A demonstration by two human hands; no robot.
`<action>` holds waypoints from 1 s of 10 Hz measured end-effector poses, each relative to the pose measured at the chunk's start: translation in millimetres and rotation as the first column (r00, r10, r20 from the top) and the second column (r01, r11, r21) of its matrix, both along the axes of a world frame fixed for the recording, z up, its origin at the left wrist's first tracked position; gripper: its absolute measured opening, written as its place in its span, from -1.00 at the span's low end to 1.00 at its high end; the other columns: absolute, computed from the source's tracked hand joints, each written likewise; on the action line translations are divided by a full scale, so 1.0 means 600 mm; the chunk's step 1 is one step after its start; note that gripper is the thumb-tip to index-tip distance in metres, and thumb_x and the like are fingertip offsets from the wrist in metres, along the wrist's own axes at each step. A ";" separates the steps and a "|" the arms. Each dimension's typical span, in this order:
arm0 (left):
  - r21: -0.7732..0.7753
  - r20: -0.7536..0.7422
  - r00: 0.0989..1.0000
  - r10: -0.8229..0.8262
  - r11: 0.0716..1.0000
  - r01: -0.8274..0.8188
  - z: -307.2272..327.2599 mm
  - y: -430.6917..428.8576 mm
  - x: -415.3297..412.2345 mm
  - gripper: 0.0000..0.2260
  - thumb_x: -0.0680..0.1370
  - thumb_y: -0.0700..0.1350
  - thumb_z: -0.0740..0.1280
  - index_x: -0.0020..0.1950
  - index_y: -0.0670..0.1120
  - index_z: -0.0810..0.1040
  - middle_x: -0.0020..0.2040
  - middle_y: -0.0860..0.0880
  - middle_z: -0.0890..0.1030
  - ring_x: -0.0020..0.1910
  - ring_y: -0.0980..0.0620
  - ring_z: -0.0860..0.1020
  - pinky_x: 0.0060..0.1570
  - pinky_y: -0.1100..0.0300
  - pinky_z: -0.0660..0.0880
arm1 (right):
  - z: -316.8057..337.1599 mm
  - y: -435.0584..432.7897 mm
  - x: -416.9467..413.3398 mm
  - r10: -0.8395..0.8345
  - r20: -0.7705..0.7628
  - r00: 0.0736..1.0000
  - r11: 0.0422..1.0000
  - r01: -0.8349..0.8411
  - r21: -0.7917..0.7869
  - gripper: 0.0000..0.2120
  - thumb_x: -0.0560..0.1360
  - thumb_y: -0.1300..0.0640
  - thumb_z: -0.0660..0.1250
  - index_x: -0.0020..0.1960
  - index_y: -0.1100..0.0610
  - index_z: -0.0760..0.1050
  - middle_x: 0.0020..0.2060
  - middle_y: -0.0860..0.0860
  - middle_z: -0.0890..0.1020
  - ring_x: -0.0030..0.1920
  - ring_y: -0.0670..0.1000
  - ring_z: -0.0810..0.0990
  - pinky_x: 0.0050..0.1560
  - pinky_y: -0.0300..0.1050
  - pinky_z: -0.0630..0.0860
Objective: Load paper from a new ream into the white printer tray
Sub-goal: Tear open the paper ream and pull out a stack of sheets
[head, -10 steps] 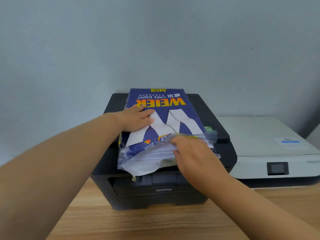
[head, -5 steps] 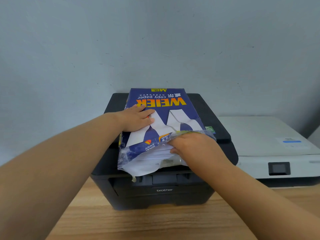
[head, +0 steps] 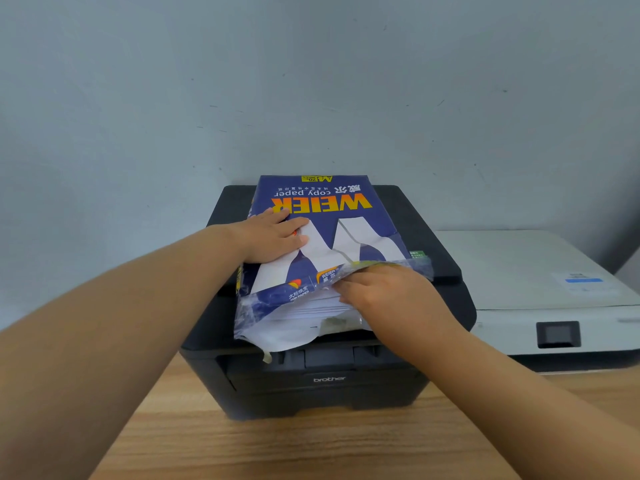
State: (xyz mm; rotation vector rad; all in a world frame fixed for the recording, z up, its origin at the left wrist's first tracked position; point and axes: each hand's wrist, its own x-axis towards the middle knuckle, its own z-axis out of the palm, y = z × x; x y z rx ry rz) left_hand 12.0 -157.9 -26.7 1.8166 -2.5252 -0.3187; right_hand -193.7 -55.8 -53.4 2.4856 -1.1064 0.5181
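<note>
Item 1: ream (head: 346, 202) of WEIER copy paper, blue wrapper w/ yellow-orange lettering. Lies flat on top of black Brother printer (head: 329, 386), long axis front to back, print upside-down to the viewer. Near end torn open; it overhangs the printer's front top edge.

Item 1a: wrapper flap (head: 381, 266), clear/blue plastic, lifted at the open near end, crumpled.

Item 1b: sheets (head: 311, 311), white, stack edge exposed below the flap.

Item 2: left hand (head: 273, 240), palm down on ream's top, left side, fingers straight and flat, pressing.

Item 3: right hand (head: 391, 292), at the open end, under the flap, fingers against top of the sheet stack. Thumb hidden; can't tell if it grips the sheets. The hands are apart.

Item 4: black printer stands mid-tabletop, back toward the far edge.

Item 5: white printer (head: 519, 271), toward tabletop's right edge, just beside the black unit. Lid flat, blue label (head: 583, 280) on top, small dark screen (head: 557, 334) in front. Its tray can't be made out.

Item 6: tabletop (head: 277, 445), light wood grain.

Item 7: wall (head: 311, 81), grey, scuffed.
</note>
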 end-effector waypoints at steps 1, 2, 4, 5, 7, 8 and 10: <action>0.005 0.000 1.000 0.008 1.000 -0.008 -0.004 -0.006 0.005 -0.51 0.59 0.11 0.02 0.50 0.01 0.09 0.55 -0.08 0.00 0.52 -0.10 -0.08 0.47 -0.03 -0.14 | 0.002 0.002 0.000 0.006 0.012 1.000 1.000 -0.006 -0.002 -0.63 0.05 0.35 0.53 -0.15 0.16 0.66 -0.32 0.04 0.71 -0.33 0.10 0.67 -0.36 -0.11 0.61; 0.045 0.136 0.990 -0.019 0.999 0.013 0.013 0.002 -0.003 -0.56 0.63 -0.02 -0.07 0.51 -0.07 0.03 0.55 -0.12 -0.07 0.51 -0.15 -0.14 0.48 -0.08 -0.13 | 0.004 0.002 -0.001 0.015 0.038 0.999 1.000 -0.015 0.006 -0.64 0.06 0.36 0.53 -0.15 0.17 0.66 -0.32 0.05 0.71 -0.34 0.10 0.67 -0.36 -0.11 0.61; 0.060 0.056 0.996 0.068 0.996 -0.072 0.016 0.002 -0.003 -0.57 0.64 -0.08 -0.13 0.51 -0.11 -0.05 0.55 -0.14 -0.12 0.51 -0.16 -0.20 0.48 -0.09 -0.15 | 0.008 0.005 0.001 0.011 0.047 0.999 1.000 -0.011 -0.004 -0.63 0.04 0.36 0.53 -0.17 0.16 0.67 -0.33 0.06 0.71 -0.36 0.10 0.67 -0.37 -0.12 0.61; 0.059 0.039 0.997 0.072 0.995 -0.075 0.010 0.002 -0.007 -0.58 0.64 -0.06 -0.10 0.50 -0.10 0.01 0.55 -0.12 -0.12 0.51 -0.16 -0.17 0.48 -0.07 -0.15 | 0.006 0.003 0.001 0.009 0.049 0.999 1.000 -0.008 -0.017 -0.63 0.04 0.37 0.52 -0.16 0.17 0.66 -0.33 0.06 0.71 -0.35 0.11 0.67 -0.38 -0.08 0.62; 0.033 -0.043 0.999 0.007 0.999 -0.006 0.000 0.003 0.000 -0.50 0.59 0.10 0.02 0.51 -0.01 0.08 0.55 -0.09 0.01 0.52 -0.11 -0.07 0.46 -0.02 -0.15 | -0.003 0.005 -0.002 0.051 0.015 0.999 0.986 -0.047 -0.158 -0.71 0.38 0.28 0.14 -0.10 0.22 0.63 -0.28 0.10 0.70 -0.29 0.11 0.67 -0.30 -0.06 0.61; 0.042 -0.053 0.999 -0.003 0.999 0.005 -0.005 -0.007 0.004 -0.50 0.59 0.11 0.02 0.51 0.00 0.08 0.55 -0.09 0.02 0.52 -0.11 -0.06 0.47 -0.04 -0.15 | -0.002 0.006 -0.001 0.061 0.017 0.998 0.982 -0.057 -0.178 -0.73 0.39 0.27 0.16 -0.10 0.22 0.63 -0.28 0.10 0.70 -0.29 0.10 0.67 -0.30 -0.07 0.61; 0.065 0.037 0.999 -0.016 0.998 0.014 -0.006 -0.014 0.008 -0.37 0.51 0.27 -0.12 0.51 -0.01 0.00 0.56 -0.08 -0.03 0.52 -0.12 -0.11 0.48 -0.08 -0.13 | -0.003 0.007 -0.004 0.086 0.016 0.996 0.984 -0.082 -0.161 -0.77 0.22 0.32 0.47 -0.12 0.23 0.64 -0.30 0.09 0.70 -0.33 0.09 0.68 -0.34 -0.07 0.62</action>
